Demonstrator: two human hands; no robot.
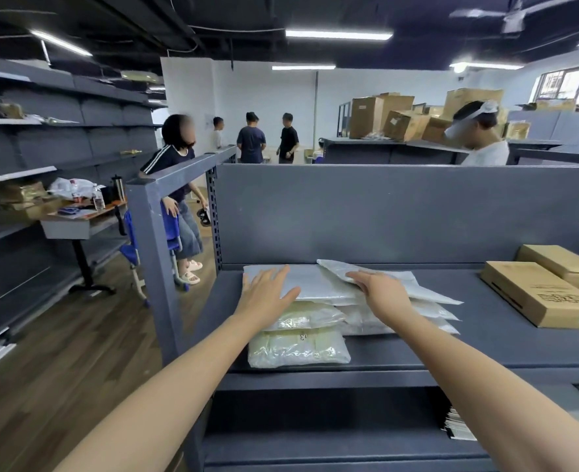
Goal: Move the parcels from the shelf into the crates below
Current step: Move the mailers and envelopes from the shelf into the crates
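While the grey shelf (485,345) carries two cardboard boxes (536,294) at its right, we count at least five bagged parcels (298,347) piled at its left. Both our arms reach forward: our left grip (267,291) lies flat, fingers spread, on a grey mailer (315,281), and our right grip (380,289) pinches the near edge of a tilted top mailer (424,289).

Head-worn camera looks down, close over the shelf (485,318).
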